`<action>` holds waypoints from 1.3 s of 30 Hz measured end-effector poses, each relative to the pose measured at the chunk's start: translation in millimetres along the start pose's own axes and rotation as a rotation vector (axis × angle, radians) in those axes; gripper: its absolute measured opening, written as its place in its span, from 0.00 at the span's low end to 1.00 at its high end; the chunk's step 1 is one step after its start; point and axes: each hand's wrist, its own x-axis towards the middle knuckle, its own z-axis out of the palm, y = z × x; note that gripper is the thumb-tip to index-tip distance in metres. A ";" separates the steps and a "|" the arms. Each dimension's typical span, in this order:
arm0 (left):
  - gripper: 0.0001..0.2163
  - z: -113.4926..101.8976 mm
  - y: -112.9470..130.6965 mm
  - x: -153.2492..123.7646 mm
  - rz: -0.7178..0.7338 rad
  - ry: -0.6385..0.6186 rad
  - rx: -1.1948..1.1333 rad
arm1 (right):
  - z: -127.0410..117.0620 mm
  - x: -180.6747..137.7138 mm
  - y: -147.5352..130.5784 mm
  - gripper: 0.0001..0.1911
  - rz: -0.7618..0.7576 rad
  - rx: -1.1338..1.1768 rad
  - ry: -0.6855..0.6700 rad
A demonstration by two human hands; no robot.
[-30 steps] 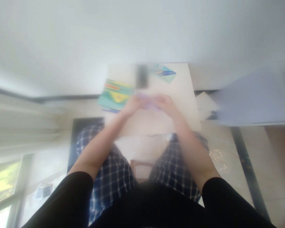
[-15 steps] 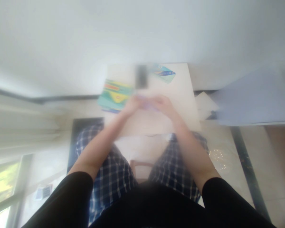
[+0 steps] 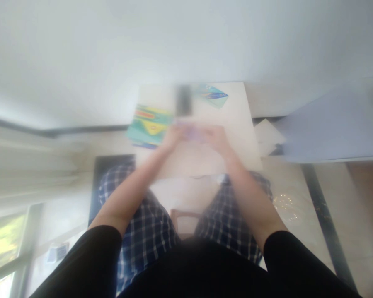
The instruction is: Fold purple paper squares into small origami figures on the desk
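Note:
Both of my hands are over the small white table, and the picture is hazy there. My left hand (image 3: 175,134) is closed on the left side of a pale purple piece (image 3: 194,132), which looks thin like paper. At the piece's other side my right hand (image 3: 216,135) grips it with bent fingers. The single fingers are blurred. A dark upright-looking block (image 3: 184,100), too smeared to name, is just beyond the hands. Close to my left hand lies a green and yellow printed packet (image 3: 152,124), with something blue showing under its near edge.
A teal and blue printed packet (image 3: 214,96) lies near the far edge of the white table (image 3: 239,149). A wall rises behind it. My knees in checked cloth flank the near edge. To the right is a pale grey panel (image 3: 329,128); a window stands at lower left.
The purple piece shows more broadly between my hands, and my right hand has shifted and turned slightly. The packets and the dark block lie as before, apart from a slight camera shift.

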 end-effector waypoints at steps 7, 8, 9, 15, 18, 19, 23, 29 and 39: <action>0.21 -2.2 5.5 -3.5 0.015 0.031 -0.015 | 0.5 -1.6 -7.5 0.28 -0.025 0.005 -0.038; 0.21 -1.6 6.5 -3.7 0.017 0.030 -0.009 | 0.2 -1.5 -7.5 0.29 -0.027 0.002 -0.041; 0.21 -0.7 7.4 -3.8 0.013 0.031 -0.001 | -0.1 -1.2 -7.1 0.29 -0.025 -0.001 -0.045; 0.22 2.6 12.7 -5.6 0.017 0.028 -0.022 | 0.7 -0.2 -3.1 0.31 0.007 -0.001 -0.058; 0.20 -0.1 15.4 -7.0 0.032 0.028 -0.031 | 2.9 -1.0 -2.5 0.31 0.027 0.044 -0.089; 0.19 -1.1 16.1 -7.4 0.036 0.030 -0.033 | 3.8 -1.3 -2.5 0.32 0.036 0.064 -0.106; 0.17 -2.6 16.8 -7.0 0.042 0.045 -0.033 | 7.3 -0.5 -1.5 0.31 0.043 0.096 -0.149; 0.19 -3.3 10.5 -2.3 0.067 -0.043 -0.037 | 4.1 1.1 2.0 0.27 0.009 0.063 -0.092; 0.13 -10.2 -8.1 7.5 0.056 0.092 0.081 | 4.7 2.8 -1.8 0.23 -0.168 -0.026 -0.043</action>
